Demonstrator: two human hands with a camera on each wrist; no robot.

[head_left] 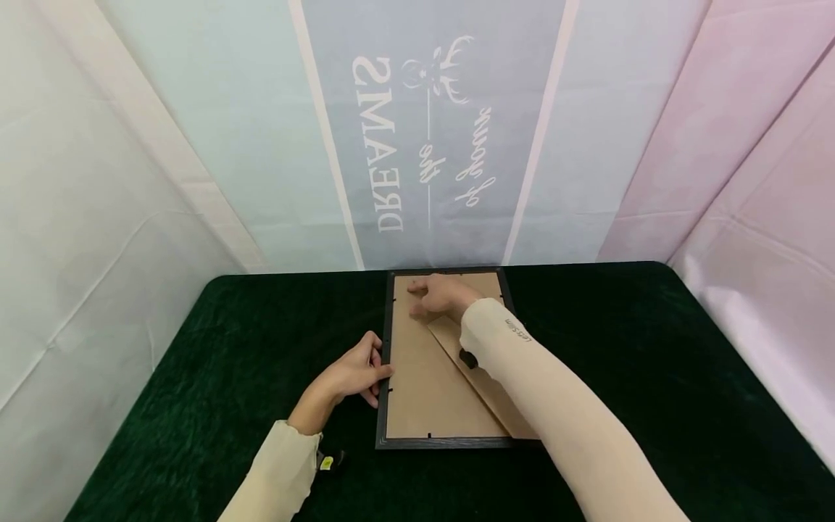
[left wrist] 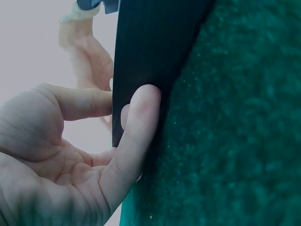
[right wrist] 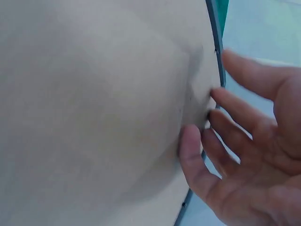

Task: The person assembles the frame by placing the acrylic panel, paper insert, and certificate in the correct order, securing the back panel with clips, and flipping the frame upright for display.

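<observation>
A dark-rimmed picture frame point(head_left: 383, 406) lies with its back up, near the far edge of the table. Its brown backing board point(head_left: 424, 377) has small black tabs around the border, and a brown stand flap point(head_left: 499, 397) runs diagonally across it. My left hand point(head_left: 352, 370) grips the frame's left side, thumb over the rim and fingers against the outer side, as the left wrist view shows. Over the upper part of the board reaches my right hand point(head_left: 446, 296), fingers loosely bent and fingertips close to the surface. The right sleeve covers part of the flap and the frame's right side.
A dark green cloth point(head_left: 261, 348) covers the table. Behind it hangs a pale curtain point(head_left: 430, 145) with mirrored lettering, and light fabric also closes off the left and right sides. A small black item with a yellow-green label point(head_left: 326, 462) sits at the left wrist.
</observation>
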